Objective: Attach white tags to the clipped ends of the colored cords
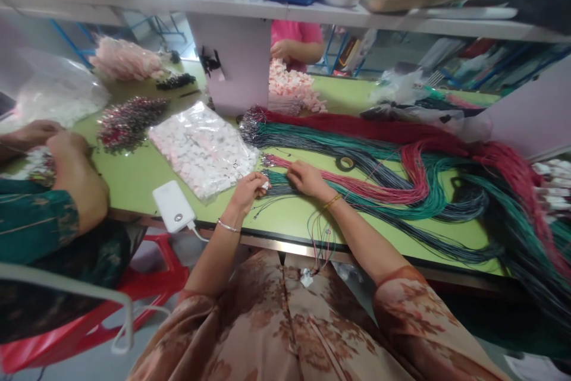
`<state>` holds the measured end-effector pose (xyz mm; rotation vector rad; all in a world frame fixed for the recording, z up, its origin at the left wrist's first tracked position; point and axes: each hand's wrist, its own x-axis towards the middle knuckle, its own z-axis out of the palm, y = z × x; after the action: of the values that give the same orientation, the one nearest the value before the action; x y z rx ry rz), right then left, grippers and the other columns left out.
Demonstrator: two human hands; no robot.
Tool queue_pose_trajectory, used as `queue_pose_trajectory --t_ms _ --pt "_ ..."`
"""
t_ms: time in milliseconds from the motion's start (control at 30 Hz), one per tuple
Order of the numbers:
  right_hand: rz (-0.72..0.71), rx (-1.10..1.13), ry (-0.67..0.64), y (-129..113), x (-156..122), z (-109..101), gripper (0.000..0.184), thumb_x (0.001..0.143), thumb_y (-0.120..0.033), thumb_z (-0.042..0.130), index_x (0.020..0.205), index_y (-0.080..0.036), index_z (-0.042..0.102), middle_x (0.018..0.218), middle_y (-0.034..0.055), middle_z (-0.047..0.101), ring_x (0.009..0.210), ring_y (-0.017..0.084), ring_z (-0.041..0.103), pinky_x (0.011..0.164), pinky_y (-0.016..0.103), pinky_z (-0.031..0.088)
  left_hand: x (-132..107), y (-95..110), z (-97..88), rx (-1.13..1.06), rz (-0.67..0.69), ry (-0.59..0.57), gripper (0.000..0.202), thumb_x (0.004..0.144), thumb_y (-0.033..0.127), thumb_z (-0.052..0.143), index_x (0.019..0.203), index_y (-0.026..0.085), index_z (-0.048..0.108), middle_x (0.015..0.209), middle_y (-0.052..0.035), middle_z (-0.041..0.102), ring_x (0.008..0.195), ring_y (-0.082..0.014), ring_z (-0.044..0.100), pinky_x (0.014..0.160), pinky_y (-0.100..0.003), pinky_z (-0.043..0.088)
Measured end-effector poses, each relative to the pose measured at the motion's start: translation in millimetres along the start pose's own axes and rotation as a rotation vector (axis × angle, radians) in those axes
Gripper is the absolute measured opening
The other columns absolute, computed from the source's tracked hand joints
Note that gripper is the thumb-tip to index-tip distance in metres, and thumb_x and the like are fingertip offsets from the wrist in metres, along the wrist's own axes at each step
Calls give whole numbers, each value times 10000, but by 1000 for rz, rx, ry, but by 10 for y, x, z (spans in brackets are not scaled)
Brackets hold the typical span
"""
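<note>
My left hand rests on the green table with its fingers pinched on a small white piece, right beside a clear bag of pink and white pieces. My right hand lies curled over the ends of a bundle of pink, teal and grey cords, its fingers pressed on them. A few loose cords hang over the table's front edge under my right wrist.
A white power bank lies at the front edge. A co-worker's hands work at the left by a heap of beaded pieces. Another person in pink stands across the table. A tape roll lies among the cords.
</note>
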<state>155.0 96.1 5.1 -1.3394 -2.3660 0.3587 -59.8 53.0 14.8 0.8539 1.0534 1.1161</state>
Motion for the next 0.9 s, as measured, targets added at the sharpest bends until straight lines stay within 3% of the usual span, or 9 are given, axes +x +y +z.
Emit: queue_pose_trajectory --t_ms 100,200,500,767,900 --pt "-123 0 -75 -9 27 -19 134 893 -254 534 907 -189 650 958 85 615 902 203 527 729 282 351 0 7 -2 -14 7 -19 81 640 178 686 695 135 646 648 -46 671 483 -70 512 453 -185 363" --pt "-149 52 -101 -19 60 -27 159 895 -211 480 824 -180 619 892 73 593 833 183 515 713 276 348 -11 16 -6 -18 12 -31 75 650 175 686 696 135 643 646 -45 671 484 -70 513 455 -185 363" --pt "-39 252 -8 -39 136 -214 104 830 -245 468 745 -189 488 644 -28 473 601 126 379 592 253 289 -9 -9 12 -77 63 -57 172 655 242 767 766 146 677 754 -21 678 596 -79 561 553 -192 447" --pt "-27 583 -1 -408 450 -67 174 802 -321 525 709 -173 524 638 -29 511 597 103 408 580 235 330 22 -76 -4 -91 75 -57 220 660 253 788 816 145 677 808 -20 666 653 -73 568 628 -197 465" --pt "23 758 30 -539 431 -85 229 801 -377 555 705 -169 536 653 -16 542 613 109 442 595 243 367 20 -73 -5 -122 61 -50 239 684 258 776 849 147 645 814 -18 660 670 -72 578 647 -200 459"
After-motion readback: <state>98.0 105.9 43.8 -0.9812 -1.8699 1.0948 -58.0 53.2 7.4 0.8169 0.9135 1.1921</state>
